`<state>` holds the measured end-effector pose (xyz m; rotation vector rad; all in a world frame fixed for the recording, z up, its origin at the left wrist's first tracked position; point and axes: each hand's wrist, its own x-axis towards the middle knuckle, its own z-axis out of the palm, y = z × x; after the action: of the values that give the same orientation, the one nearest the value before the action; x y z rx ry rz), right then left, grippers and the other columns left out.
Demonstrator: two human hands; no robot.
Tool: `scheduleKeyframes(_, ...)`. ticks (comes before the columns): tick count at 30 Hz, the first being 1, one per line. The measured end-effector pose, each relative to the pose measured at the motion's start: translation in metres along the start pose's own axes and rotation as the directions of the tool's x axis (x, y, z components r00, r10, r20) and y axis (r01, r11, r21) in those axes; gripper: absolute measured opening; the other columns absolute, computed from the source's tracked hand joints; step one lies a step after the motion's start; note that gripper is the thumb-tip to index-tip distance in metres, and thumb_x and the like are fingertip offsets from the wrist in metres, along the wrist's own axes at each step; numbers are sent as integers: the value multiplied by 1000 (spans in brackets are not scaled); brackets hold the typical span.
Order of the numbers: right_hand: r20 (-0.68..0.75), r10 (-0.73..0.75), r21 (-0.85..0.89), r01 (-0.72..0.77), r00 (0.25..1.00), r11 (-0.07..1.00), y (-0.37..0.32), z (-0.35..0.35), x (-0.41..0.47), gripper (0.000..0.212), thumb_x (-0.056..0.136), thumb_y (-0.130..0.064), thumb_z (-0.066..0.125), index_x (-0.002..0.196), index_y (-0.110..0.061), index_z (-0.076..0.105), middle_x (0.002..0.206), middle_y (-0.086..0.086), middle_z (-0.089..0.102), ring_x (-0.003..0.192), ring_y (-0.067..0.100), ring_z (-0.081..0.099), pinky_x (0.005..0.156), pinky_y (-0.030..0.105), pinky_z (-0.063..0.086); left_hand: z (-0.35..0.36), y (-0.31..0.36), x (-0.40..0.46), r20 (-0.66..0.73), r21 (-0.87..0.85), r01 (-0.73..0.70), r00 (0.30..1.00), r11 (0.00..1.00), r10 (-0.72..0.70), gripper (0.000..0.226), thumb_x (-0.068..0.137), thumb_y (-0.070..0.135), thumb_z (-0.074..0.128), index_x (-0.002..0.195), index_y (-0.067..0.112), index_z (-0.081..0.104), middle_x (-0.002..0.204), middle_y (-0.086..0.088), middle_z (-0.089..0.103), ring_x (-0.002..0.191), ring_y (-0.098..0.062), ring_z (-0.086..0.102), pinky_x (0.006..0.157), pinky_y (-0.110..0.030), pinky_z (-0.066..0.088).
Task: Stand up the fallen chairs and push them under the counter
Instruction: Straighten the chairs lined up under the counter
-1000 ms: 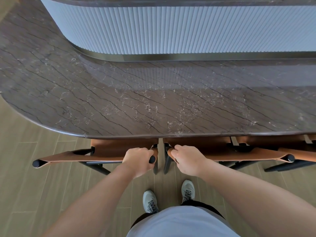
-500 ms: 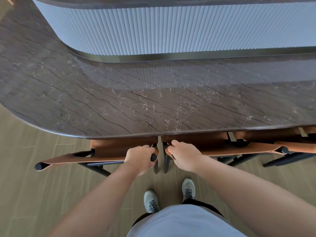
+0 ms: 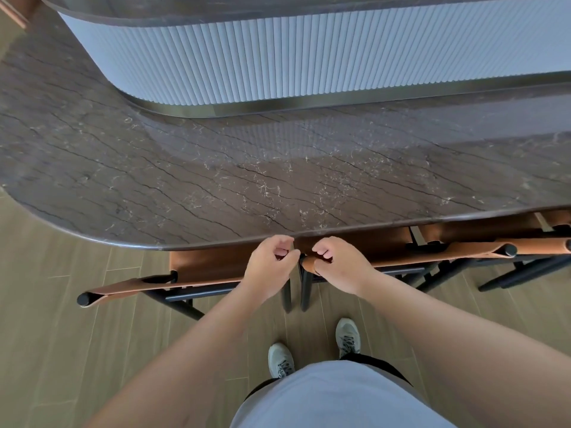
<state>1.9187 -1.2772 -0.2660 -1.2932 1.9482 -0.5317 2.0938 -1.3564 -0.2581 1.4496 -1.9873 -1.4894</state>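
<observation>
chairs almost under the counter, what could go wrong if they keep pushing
1. Both hands sit at the counter edge: the left hand and right hand could get knuckles pinched against it.
2. The left chair and right chair nearly touch, so their legs may clash.
</observation>
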Motion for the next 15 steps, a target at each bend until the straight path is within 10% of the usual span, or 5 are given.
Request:
scheduleKeyframes(6,-96,231,531,-146,968,834,-11,-6,-23,13,92,-19,62,104,-22,67,99,-1,68,90,17,65,79,31,52,5,35,-8,122,-522,161,986,837,-114,17,91,26,60,103,25,72,97,2,75,86,-8,69,83,-29,51)
scheduleKeyframes(15,-79,405,854,-148,911,499,11,-41,-64,15,95,-13,59,104,-16,71,100,5,74,89,18,73,79,33,57,36,55,-13,193,-647,220,973,730,-123,23,94,24,54,107,23,72,104,-4,75,92,-18,70,90,-37,49)
